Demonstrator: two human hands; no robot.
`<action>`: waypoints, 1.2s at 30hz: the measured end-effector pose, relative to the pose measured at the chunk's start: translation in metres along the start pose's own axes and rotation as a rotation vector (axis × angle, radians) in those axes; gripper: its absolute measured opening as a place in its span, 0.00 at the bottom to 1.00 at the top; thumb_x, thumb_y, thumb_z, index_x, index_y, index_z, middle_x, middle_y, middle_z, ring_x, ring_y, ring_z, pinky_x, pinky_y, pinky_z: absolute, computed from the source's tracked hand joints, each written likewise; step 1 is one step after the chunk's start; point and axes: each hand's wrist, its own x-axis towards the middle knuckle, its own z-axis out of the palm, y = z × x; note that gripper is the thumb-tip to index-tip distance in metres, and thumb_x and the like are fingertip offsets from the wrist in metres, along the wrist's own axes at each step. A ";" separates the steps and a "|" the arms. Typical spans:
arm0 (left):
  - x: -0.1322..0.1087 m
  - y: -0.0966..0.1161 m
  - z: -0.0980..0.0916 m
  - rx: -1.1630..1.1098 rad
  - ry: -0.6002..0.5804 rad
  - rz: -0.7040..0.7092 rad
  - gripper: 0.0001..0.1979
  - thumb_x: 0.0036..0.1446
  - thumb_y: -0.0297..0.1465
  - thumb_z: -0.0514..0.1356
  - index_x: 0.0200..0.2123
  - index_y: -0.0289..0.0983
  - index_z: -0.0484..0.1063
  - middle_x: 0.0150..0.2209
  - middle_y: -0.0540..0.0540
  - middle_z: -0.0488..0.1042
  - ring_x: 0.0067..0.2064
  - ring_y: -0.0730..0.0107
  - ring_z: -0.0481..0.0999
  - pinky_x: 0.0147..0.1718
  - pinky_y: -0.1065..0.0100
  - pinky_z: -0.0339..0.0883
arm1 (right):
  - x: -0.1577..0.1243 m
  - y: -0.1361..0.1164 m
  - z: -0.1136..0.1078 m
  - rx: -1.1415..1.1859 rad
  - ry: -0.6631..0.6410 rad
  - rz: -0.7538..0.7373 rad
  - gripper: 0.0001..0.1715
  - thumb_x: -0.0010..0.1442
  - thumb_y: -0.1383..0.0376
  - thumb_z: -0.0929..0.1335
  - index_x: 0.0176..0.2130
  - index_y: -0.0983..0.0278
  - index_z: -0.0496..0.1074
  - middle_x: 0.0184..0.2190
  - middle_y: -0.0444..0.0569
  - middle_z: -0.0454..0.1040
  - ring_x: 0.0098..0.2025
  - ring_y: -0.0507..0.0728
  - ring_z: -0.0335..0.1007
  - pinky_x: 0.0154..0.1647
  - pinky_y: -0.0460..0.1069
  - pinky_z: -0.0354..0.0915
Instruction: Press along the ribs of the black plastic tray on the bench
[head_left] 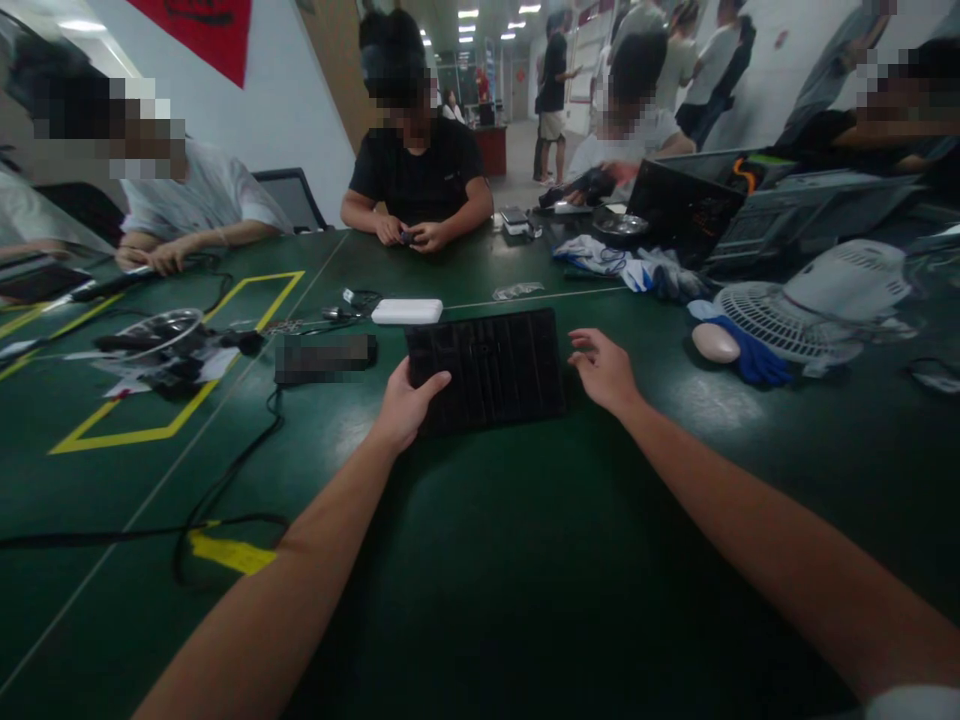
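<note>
A black wallet-like rectangle [491,368], lined with several upright slot-like strips, stands tilted up in front of me above the green table. My left hand [409,405] grips its left edge, thumb across the face turned to me and the other fingers hidden behind. Just off the right edge is my right hand [602,368], holding nothing, its fingers loosely bent and apart. Right behind the black rectangle lies a white rounded box [407,311]. To its left rests a dark elongated object [326,358], partly blurred out.
A clear bowl [161,328] among dark items and cables stands on the left, inside yellow tape [120,438]. On the right are a white fan [795,310], a pale oval object [715,343] and blue gloves [757,362]. Several people sit around the green table [495,560].
</note>
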 end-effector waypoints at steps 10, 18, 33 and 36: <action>0.002 -0.005 0.000 0.019 0.019 0.018 0.24 0.45 0.32 0.73 0.47 0.39 0.75 0.47 0.43 0.80 0.49 0.56 0.80 0.58 0.48 0.71 | 0.006 -0.009 -0.011 0.038 0.081 -0.004 0.15 0.57 0.64 0.69 0.45 0.63 0.75 0.39 0.51 0.80 0.39 0.56 0.77 0.45 0.55 0.73; 0.011 -0.010 0.024 0.069 -0.007 0.052 0.23 0.47 0.34 0.72 0.48 0.39 0.74 0.47 0.44 0.80 0.50 0.56 0.79 0.57 0.49 0.71 | 0.011 -0.078 -0.026 0.227 -0.001 -0.151 0.14 0.53 0.64 0.72 0.42 0.62 0.75 0.35 0.47 0.78 0.37 0.55 0.76 0.42 0.53 0.72; 0.006 -0.012 0.033 0.073 -0.032 0.079 0.24 0.48 0.35 0.72 0.49 0.38 0.73 0.49 0.43 0.79 0.53 0.54 0.78 0.58 0.50 0.69 | 0.023 -0.099 0.010 0.320 -0.387 -0.103 0.16 0.50 0.69 0.73 0.41 0.62 0.73 0.33 0.45 0.78 0.36 0.54 0.76 0.44 0.54 0.74; 0.005 -0.011 0.034 0.063 -0.038 0.067 0.24 0.49 0.35 0.71 0.49 0.38 0.73 0.49 0.42 0.79 0.53 0.53 0.78 0.58 0.49 0.69 | 0.025 -0.098 0.017 0.302 -0.370 -0.089 0.16 0.49 0.70 0.72 0.41 0.62 0.73 0.33 0.45 0.78 0.36 0.55 0.77 0.44 0.54 0.74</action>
